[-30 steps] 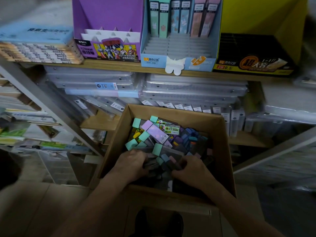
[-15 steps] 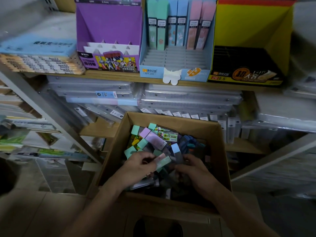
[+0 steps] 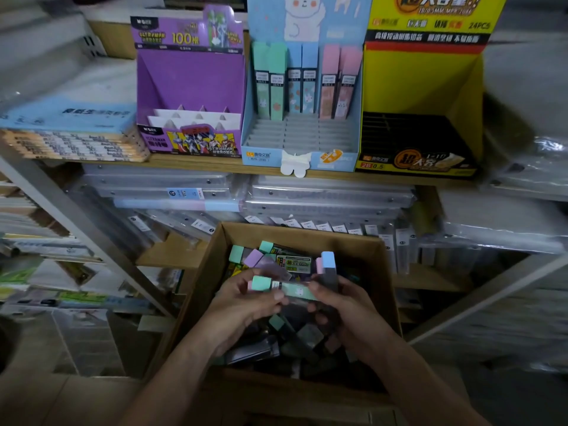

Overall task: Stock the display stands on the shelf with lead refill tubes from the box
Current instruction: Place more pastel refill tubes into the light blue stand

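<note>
A brown cardboard box [image 3: 373, 272] holds several loose lead refill tubes with green, purple, pink and blue caps. Over it, my left hand [image 3: 242, 302] pinches a green-capped tube [image 3: 285, 289] lying sideways. My right hand [image 3: 344, 305] grips the other end of that tube and holds upright tubes with pink and blue caps [image 3: 327, 265]. On the shelf above stand three display stands: a purple one [image 3: 190, 84] with bare slots, a light blue one [image 3: 304, 139] with several tubes in its back row, and a yellow-black one [image 3: 421, 87].
Flat packs [image 3: 73, 139] are stacked left of the purple stand. Clear plastic-wrapped cases [image 3: 246, 198] fill the shelf below the stands. A grey diagonal shelf brace [image 3: 76, 229] runs at the left. Wrapped goods [image 3: 522, 167] sit at the right.
Both hands rose out of the pile inside the box, lifting tubes with them. The green-capped tube now lies between both hands. The view tilted up, showing more of the stands.
</note>
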